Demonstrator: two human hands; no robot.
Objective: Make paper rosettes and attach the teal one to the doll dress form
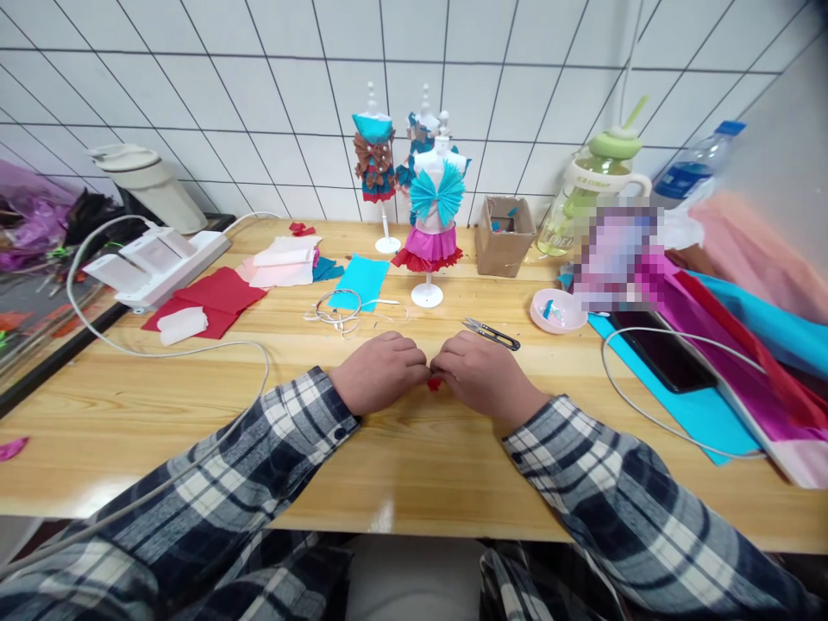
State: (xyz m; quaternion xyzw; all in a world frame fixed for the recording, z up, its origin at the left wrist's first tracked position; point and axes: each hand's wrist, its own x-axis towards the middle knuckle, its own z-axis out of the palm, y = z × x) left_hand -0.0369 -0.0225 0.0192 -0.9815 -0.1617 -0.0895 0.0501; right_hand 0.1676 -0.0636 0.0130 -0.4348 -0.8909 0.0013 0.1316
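My left hand (pixel 383 373) and my right hand (pixel 484 376) meet over the middle of the table, their fingertips pinched together. Between them a small piece of red crepe paper (pixel 435 383) pokes out below; most of it is hidden by the fingers. Just beyond my right hand lies a pair of thread snips (pixel 492 334). Farther off stands a small white dress form (pixel 440 159) with a pleated turquoise bow and a pink and red paper skirt. A turquoise paper sheet (pixel 366 278) and a loop of pale cord (pixel 333 306) lie past my left hand.
Two more dressed forms stand behind, one with a brown bow (pixel 373 155). A cardboard box (pixel 505 237), a pink bowl (pixel 560 321), a phone (pixel 663 349) and paper rolls sit right. Left are red sheets (pixel 223 297), a power strip (pixel 159 276) and a white cable across my left sleeve.
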